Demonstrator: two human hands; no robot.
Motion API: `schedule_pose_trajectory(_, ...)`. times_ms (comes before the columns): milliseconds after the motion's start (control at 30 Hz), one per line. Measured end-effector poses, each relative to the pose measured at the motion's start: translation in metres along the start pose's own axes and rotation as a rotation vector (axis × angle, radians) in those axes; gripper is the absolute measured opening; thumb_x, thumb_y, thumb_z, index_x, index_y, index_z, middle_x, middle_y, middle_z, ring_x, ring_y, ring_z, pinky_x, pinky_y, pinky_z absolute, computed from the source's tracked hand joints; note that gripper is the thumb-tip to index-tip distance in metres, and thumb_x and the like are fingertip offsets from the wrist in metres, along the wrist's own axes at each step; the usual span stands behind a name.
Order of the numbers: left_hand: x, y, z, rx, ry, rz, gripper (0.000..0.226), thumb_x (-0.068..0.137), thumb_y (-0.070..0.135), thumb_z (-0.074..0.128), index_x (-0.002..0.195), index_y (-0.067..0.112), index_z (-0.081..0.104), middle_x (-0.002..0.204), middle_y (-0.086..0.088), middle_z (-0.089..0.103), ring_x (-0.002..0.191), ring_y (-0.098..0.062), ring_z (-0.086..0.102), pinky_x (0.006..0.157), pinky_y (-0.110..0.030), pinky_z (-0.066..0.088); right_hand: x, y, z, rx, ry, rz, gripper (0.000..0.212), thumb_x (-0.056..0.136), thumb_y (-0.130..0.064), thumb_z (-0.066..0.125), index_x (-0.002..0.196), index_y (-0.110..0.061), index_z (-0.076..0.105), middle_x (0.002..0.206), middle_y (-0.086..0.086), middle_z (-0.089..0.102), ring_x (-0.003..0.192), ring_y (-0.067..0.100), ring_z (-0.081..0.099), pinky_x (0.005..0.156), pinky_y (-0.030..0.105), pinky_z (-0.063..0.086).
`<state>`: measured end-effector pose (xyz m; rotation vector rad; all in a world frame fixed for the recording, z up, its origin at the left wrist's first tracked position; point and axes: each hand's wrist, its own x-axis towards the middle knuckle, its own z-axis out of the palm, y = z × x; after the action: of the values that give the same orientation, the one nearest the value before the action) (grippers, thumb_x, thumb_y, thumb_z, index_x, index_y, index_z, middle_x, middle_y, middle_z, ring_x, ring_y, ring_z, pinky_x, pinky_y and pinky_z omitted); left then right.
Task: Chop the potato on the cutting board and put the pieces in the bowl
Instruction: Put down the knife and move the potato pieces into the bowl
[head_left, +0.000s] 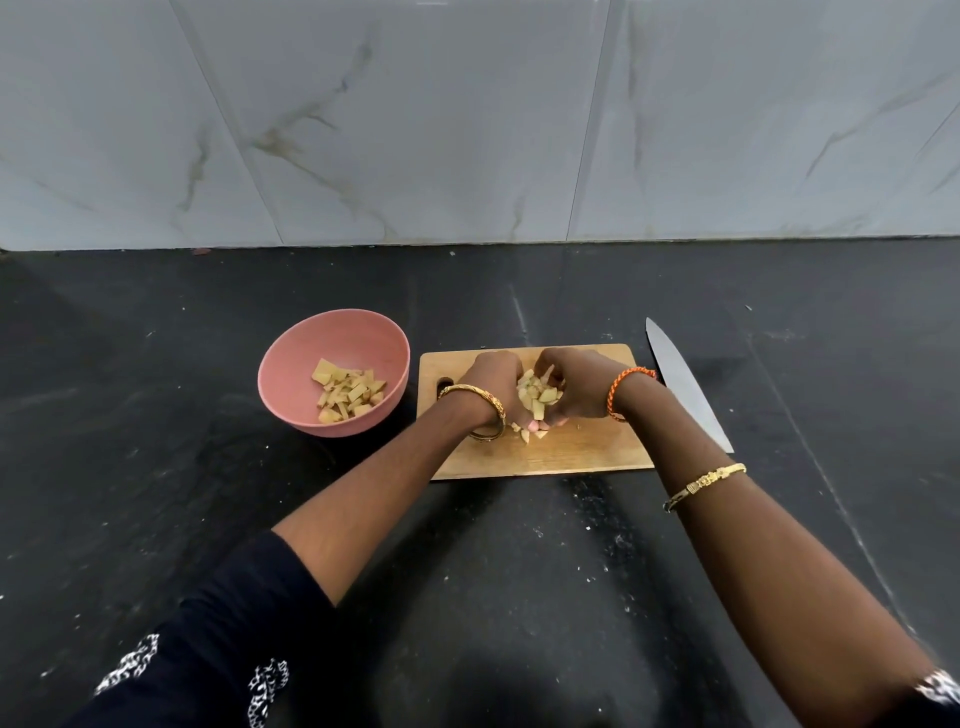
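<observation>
Gathering step: both hands (535, 387) cupped round potato pieces (540, 392) on board (587, 452); next, carry left to bowl (291, 364).

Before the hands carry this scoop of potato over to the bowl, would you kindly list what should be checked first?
1. Left hand and right hand cup the pale chopped potato pieces: ok.
2. Grip tight enough to hold every piece: cannot tell.
3. A few stray pieces lie on the wooden cutting board: not ok.
4. Pink round bowl has room above the pieces inside: ok.
5. Large steel knife lies on the black counter, off the path to the bowl: ok.
</observation>
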<state>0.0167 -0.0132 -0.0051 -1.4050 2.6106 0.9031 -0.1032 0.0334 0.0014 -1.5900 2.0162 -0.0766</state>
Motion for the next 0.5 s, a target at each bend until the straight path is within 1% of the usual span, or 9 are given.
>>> schedule_pose_trajectory(100,0.001,0.001,0.002,-0.019,0.030,-0.024,0.052,0.062,0.022,0.085,0.107,0.005,0.064,0.106,-0.009,0.067,0.097,-0.023,0.062,0.076,-0.027,0.047,0.002,-0.004,0.000,0.022,-0.001,0.022,0.069,0.069,-0.015,0.082,0.129,-0.011,0.048,0.125,0.009,0.059,0.112,0.027,0.055,0.089,0.033,0.048)
schedule_pose_trajectory(200,0.002,0.005,0.002,-0.056,0.040,-0.057,0.050,0.064,0.016,0.083,0.109,0.004,0.064,0.107,-0.010,0.067,0.095,-0.023,0.063,0.073,-0.025,0.047,0.004,-0.007,-0.002,0.052,0.002,0.045,0.066,0.070,-0.013,0.081,0.128,-0.009,0.049,0.123,0.010,0.060,0.112,0.028,0.056,0.090,0.034,0.048)
schedule_pose_trajectory(300,0.005,0.008,-0.003,-0.103,0.049,-0.072,0.044,0.067,0.010,0.081,0.108,0.003,0.066,0.104,-0.010,0.069,0.091,-0.022,0.064,0.072,-0.025,0.049,0.004,-0.006,-0.006,0.114,0.002,0.054,0.061,0.072,-0.010,0.080,0.126,-0.008,0.052,0.120,0.010,0.061,0.108,0.026,0.057,0.087,0.032,0.047)
schedule_pose_trajectory(367,0.006,0.009,-0.006,-0.139,0.061,-0.075,0.042,0.069,0.006,0.078,0.109,0.003,0.066,0.106,-0.011,0.069,0.093,-0.023,0.064,0.074,-0.025,0.050,0.002,-0.003,-0.008,0.170,-0.006,0.054,0.055,0.074,-0.008,0.077,0.124,-0.007,0.054,0.115,0.009,0.061,0.099,0.022,0.055,0.082,0.028,0.045)
schedule_pose_trajectory(433,0.007,0.010,-0.006,-0.174,0.072,-0.079,0.043,0.070,0.005,0.078,0.111,0.004,0.066,0.110,-0.010,0.068,0.098,-0.023,0.063,0.076,-0.026,0.050,0.001,0.000,-0.010,0.237,-0.027,0.060,0.050,0.076,-0.006,0.075,0.121,-0.006,0.055,0.113,0.009,0.062,0.096,0.020,0.055,0.083,0.029,0.046)
schedule_pose_trajectory(500,0.006,0.009,-0.006,-0.219,0.069,-0.094,0.044,0.068,0.005,0.079,0.110,0.004,0.067,0.112,-0.008,0.068,0.099,-0.022,0.062,0.078,-0.027,0.051,0.001,0.003,-0.012,0.328,-0.055,0.088,0.046,0.076,-0.004,0.074,0.119,-0.005,0.057,0.112,0.011,0.065,0.095,0.022,0.059,0.085,0.030,0.049)
